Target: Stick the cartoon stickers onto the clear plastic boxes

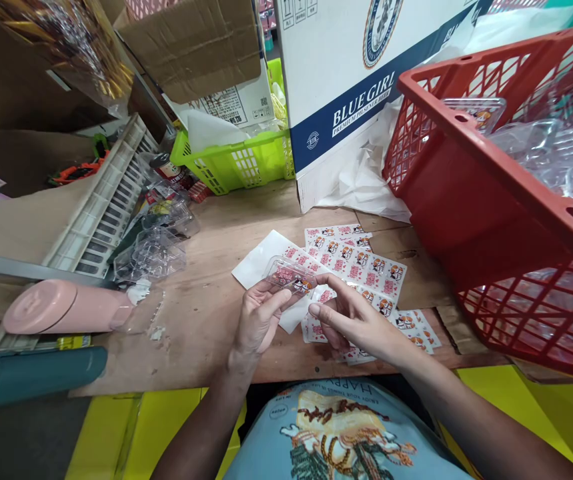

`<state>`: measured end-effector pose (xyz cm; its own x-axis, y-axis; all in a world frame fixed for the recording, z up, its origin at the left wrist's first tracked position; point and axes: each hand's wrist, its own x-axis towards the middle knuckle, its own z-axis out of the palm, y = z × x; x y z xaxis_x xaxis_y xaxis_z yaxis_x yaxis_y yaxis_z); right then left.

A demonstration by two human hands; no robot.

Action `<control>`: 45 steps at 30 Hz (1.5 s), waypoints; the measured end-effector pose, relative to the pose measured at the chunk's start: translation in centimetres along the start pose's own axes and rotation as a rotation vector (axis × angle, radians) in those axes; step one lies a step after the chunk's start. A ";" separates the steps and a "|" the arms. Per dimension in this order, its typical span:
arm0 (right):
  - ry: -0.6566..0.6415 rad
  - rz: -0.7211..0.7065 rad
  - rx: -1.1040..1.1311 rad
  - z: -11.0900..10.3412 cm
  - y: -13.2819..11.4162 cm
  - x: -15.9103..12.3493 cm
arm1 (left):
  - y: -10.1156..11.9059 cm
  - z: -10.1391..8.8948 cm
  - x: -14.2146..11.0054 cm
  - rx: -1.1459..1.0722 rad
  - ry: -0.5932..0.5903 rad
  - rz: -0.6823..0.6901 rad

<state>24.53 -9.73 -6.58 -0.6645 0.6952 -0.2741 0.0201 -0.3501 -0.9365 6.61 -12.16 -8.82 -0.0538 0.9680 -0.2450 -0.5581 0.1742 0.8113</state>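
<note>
A small clear plastic box (275, 265) with a printed cartoon sticker (293, 279) on its face is tilted above the table. My left hand (262, 313) grips its left end, thumb on the near side. At the right end, the curled index finger and thumb of my right hand (349, 313) pinch the box's edge; its other fingers fold underneath. Under and beside the hands lie several sticker sheets (356, 260) printed with cartoon animals and red lettering. A blank white sheet (261, 257) lies partly beneath the box.
A red basket (466, 193) of clear plastic boxes stands at the right. Behind are a white carton (336, 87) and a lime-green basket (236, 163). On the left are a pink bottle (66, 307), clear plastic packaging (153, 253) and a teal cylindrical object (41, 377).
</note>
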 end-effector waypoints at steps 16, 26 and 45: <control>0.160 -0.041 -0.244 0.4 0.1 0.4 | -1.2 1.2 0.2 0.067 0.132 0.187; 0.459 -0.427 -1.451 1.9 2.4 -0.3 | -1.0 1.8 -0.6 -0.046 0.207 0.215; 0.777 -0.707 -1.376 0.0 -7.0 -8.9 | 4.0 -5.4 10.0 1.294 0.125 0.246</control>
<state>30.27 -13.48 2.38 -0.3471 0.7260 0.5936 0.7535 0.5928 -0.2843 -0.59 -2.77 -10.91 -0.1539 0.9880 -0.0103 0.6613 0.1107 0.7419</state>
